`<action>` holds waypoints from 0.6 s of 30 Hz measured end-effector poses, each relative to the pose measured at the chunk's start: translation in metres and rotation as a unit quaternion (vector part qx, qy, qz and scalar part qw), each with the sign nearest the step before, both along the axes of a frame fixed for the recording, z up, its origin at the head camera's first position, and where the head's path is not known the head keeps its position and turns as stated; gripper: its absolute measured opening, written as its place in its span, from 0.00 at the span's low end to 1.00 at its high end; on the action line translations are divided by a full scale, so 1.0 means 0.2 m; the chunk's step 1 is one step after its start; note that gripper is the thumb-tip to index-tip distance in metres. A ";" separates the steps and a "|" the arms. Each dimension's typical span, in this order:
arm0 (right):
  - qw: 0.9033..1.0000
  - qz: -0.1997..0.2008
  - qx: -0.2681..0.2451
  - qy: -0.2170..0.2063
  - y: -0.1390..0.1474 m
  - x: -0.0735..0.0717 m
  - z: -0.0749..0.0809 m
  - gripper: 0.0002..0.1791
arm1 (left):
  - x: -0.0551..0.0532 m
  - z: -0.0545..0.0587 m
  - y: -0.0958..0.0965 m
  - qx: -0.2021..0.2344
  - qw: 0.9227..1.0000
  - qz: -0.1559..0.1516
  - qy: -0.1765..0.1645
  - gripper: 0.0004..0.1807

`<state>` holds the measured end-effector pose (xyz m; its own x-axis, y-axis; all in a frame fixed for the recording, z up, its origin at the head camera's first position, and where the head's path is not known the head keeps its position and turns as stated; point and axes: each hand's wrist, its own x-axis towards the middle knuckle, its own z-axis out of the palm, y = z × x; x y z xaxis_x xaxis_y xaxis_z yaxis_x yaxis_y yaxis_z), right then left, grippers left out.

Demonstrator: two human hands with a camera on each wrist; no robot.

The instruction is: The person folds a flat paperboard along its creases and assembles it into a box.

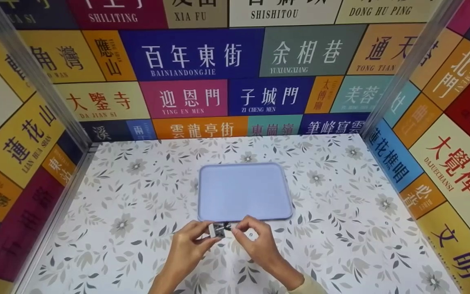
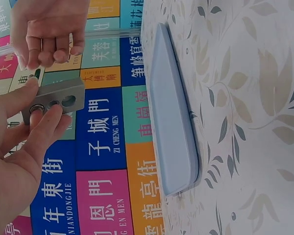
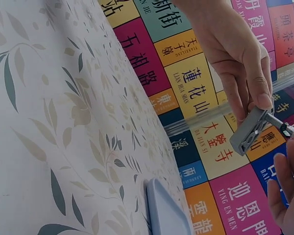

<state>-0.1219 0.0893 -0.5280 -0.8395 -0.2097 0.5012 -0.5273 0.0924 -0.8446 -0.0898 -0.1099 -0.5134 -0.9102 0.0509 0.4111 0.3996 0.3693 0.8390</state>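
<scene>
Over the table in front of the tray, my left hand grips a small grey block between thumb and fingers. Round holes run along one face in the left wrist view. From the right wrist view the block's other side looks ribbed, and a threaded bolt stands out from it with a dark and silvery piece on its outer end. My right hand pinches at that outer end with thumb and index finger. Its fingertips partly hide the piece there, and the other fingers are curled.
A shallow pale blue tray with a raised rim lies just beyond both hands. It rests on a table covered in a floral print. Panels with coloured street-name signs wall in the table's back and sides, joined by clear corner strips.
</scene>
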 end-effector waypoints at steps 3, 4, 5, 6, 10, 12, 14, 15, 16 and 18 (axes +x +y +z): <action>1.000 0.010 0.008 -0.007 0.00 0.00 0.00 0.09 | 0.00 0.01 0.00 -0.001 1.000 -0.001 0.005 0.17; 1.000 0.010 0.012 -0.011 -0.01 0.01 0.00 0.08 | 0.00 0.01 0.00 -0.001 1.000 -0.002 0.006 0.18; 1.000 0.008 0.015 -0.011 -0.01 0.01 0.00 0.07 | 0.01 0.01 0.00 0.000 1.000 -0.003 0.006 0.18; 1.000 0.003 0.017 -0.014 -0.01 0.01 0.00 0.07 | 0.01 0.02 0.00 0.003 1.000 -0.005 0.005 0.18; 1.000 -0.010 0.019 -0.021 -0.02 0.01 0.04 0.04 | 0.01 0.02 0.00 0.010 1.000 -0.007 -0.002 0.19; 1.000 -0.012 0.018 -0.021 -0.03 0.02 0.08 0.03 | 0.01 0.01 0.00 0.009 1.000 -0.007 -0.003 0.19; 1.000 -0.014 0.015 -0.021 -0.03 0.04 0.12 0.02 | 0.01 0.01 0.00 0.006 1.000 -0.007 -0.001 0.19; 1.000 -0.015 0.015 -0.018 -0.03 0.05 0.14 0.02 | 0.01 0.01 0.00 0.004 1.000 -0.007 0.000 0.19; 1.000 -0.016 0.015 -0.017 -0.04 0.05 0.16 0.02 | 0.01 0.01 0.00 0.003 1.000 -0.008 0.001 0.19; 1.000 -0.019 0.017 -0.009 -0.04 0.06 0.17 0.03 | 0.01 0.00 0.00 0.003 1.000 -0.011 0.002 0.19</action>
<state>-0.1107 0.0812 -0.4946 -0.8564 -0.1941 0.4785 -0.5070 0.1406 -0.8504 -0.0881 -0.1094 -0.5125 -0.9074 0.0688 0.4147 0.4106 0.3562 0.8394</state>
